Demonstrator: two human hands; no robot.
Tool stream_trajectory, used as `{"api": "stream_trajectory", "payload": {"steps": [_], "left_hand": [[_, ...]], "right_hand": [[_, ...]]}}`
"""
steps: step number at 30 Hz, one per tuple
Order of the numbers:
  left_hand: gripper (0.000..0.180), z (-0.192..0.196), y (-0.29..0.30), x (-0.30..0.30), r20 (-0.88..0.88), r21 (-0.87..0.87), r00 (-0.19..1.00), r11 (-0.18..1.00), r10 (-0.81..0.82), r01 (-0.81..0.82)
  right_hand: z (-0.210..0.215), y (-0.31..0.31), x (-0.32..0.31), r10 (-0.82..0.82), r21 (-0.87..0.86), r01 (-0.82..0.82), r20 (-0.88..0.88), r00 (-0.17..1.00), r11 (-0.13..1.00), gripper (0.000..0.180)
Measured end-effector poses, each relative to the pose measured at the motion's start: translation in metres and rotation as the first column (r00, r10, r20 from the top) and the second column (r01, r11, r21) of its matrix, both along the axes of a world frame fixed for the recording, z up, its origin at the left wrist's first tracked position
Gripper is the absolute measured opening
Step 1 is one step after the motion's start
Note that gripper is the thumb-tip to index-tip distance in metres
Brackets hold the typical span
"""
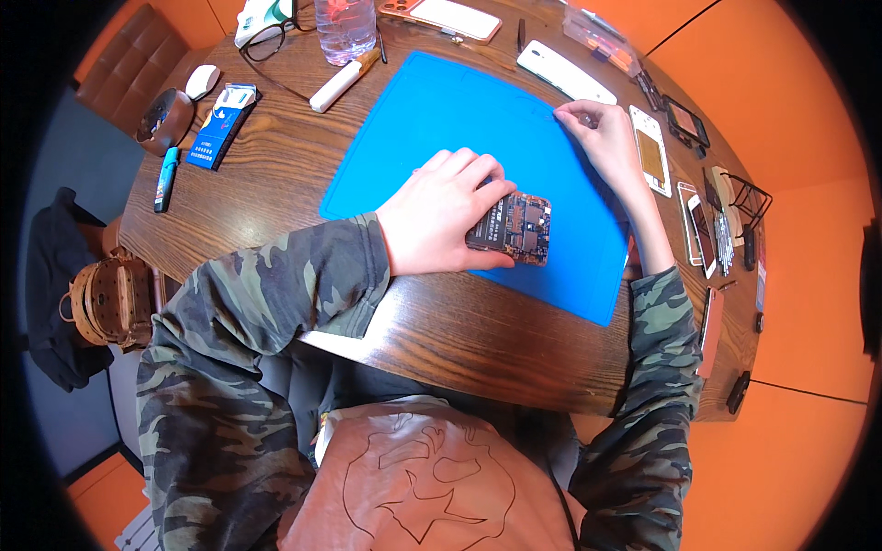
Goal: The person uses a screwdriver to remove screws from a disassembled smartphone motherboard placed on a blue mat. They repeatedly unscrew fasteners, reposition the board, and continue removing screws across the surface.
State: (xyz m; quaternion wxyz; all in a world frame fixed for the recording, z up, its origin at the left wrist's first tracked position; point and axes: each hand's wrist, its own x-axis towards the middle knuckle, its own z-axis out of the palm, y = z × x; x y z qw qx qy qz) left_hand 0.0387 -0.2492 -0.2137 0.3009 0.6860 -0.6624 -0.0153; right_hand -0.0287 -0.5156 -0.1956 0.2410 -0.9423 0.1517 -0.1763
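My left hand (pixel 441 216) is wrapped round an opened smartphone (pixel 530 230), its fingers over the far edge and the thumb along the near edge. The phone's black battery and bare circuit board face up, and the hand covers its left end. It rests over the near part of a blue work mat (pixel 432 110). My right hand (pixel 604 142) is at the mat's far right corner, with thumb and index finger pinched together just above the surface. Whatever is between those fingertips is too small to make out. Faint tiny marks or parts lie on the mat beside them.
A white phone shell (pixel 565 73) lies beyond the mat. Along the right are a white phone part (pixel 650 151), more phones (pixel 700 230) and a wire stand (pixel 751 197). A water bottle (pixel 347 32), white-handled tool (pixel 340 87), glasses (pixel 265 44) and blue cigarette pack (pixel 220 129) stand left.
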Motion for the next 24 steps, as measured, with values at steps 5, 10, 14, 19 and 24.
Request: {"api": "stream_trajectory", "payload": {"steps": [5,10,14,19,24], "left_hand": [[0.067,0.0,0.0,0.0,0.011,-0.004,1.0,1.0,0.004,-0.004],[0.066,0.0,0.0,0.0,0.017,-0.016,1.0,1.0,0.002,-0.002],[0.067,-0.001,-0.001,0.002,0.001,-0.013,1.0,1.0,-0.006,0.006],[0.069,0.001,-0.002,0.003,0.003,-0.01,1.0,1.0,-0.001,0.001],[0.072,0.003,-0.001,0.0,0.037,-0.017,0.998,0.999,0.042,-0.041]], "right_hand": [[0.009,-0.004,-0.004,-0.004,0.021,0.003,0.062,0.998,1.0,0.02],[0.044,0.022,-0.02,0.068,0.41,-0.169,0.25,0.966,0.896,0.028],[0.047,0.049,-0.044,0.045,0.786,-0.311,0.342,0.939,0.535,0.036],[0.003,0.059,-0.05,-0.03,0.607,-0.258,0.422,0.906,0.752,0.033],[-0.012,0.058,-0.063,-0.088,0.59,-0.091,0.267,0.96,0.802,0.028]]}}
